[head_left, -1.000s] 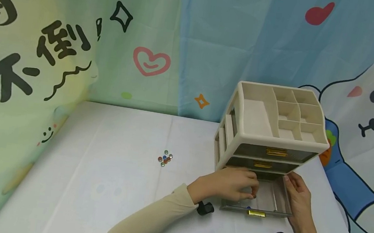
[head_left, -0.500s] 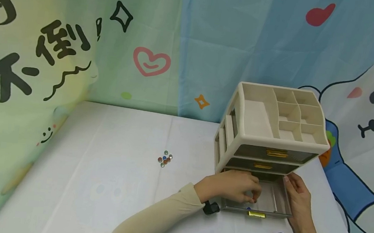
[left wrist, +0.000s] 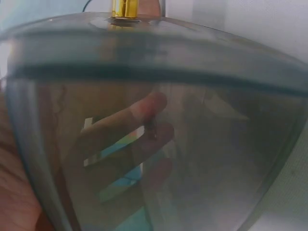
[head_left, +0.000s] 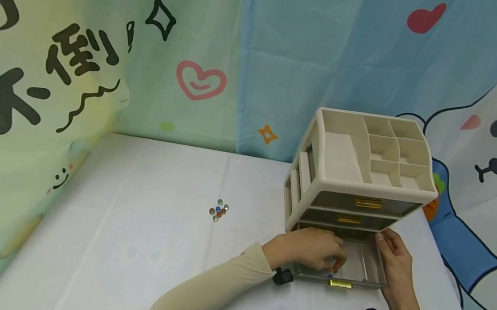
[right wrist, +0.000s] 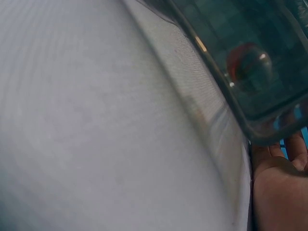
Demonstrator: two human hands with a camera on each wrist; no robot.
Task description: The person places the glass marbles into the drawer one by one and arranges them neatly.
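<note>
One gold handle [head_left: 340,284] is marking the near edge of the pulled-out drawer [head_left: 358,259]. Inside, the left hand [head_left: 311,248] is bending its fingers downward, tips close together; whether they are pinching something, I cannot tell. One reddish marble [right wrist: 248,67] is lying in this drawer. The right hand [head_left: 398,264] is resting relaxed against its right side. Farther, loose marbles [head_left: 219,211] are lying on the tabletop [head_left: 150,246], well to the left, the left hand being nearer. Behind the drawer, the cream cabinet [head_left: 378,191] is standing.
</note>
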